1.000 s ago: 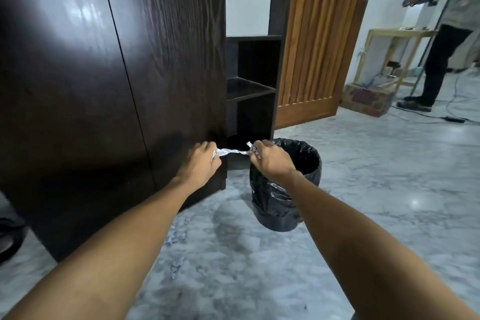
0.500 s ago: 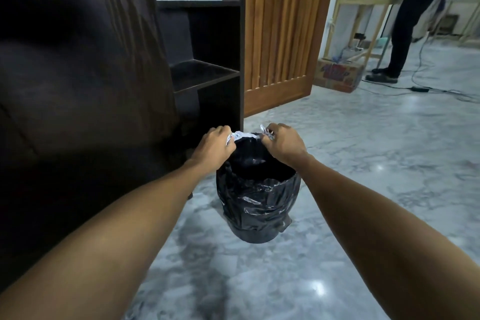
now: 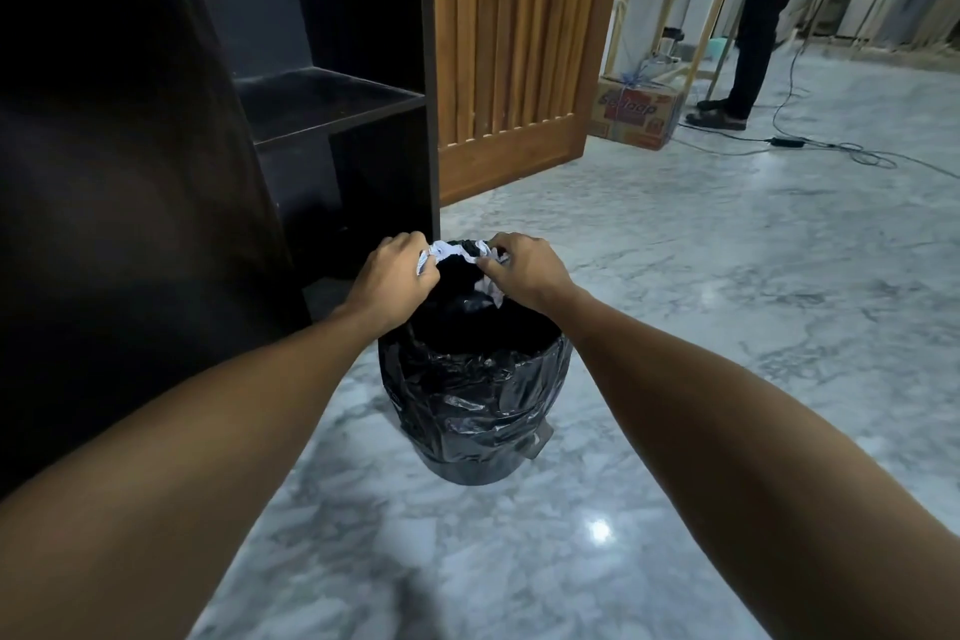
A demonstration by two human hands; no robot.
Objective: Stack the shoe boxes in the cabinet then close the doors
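Item: crumpled white paper point(image 3: 453, 252), pinched at one end by my left hand point(image 3: 397, 276) and at the other by my right hand point(image 3: 524, 270), fingers curled tight on it, directly above the bin liner's mouth.

Item: black-lined waste bin point(image 3: 475, 405), on the marble floor point(image 3: 701, 317) at 12 o'clock.

Item: dark cabinet point(image 3: 332, 104), 10 o'clock, shelves bare, door open.

Shoe boxes: none in view.

Risks, as I judge them: paper snagging on the liner rim and dropping outside; the bin blocking the door's swing.
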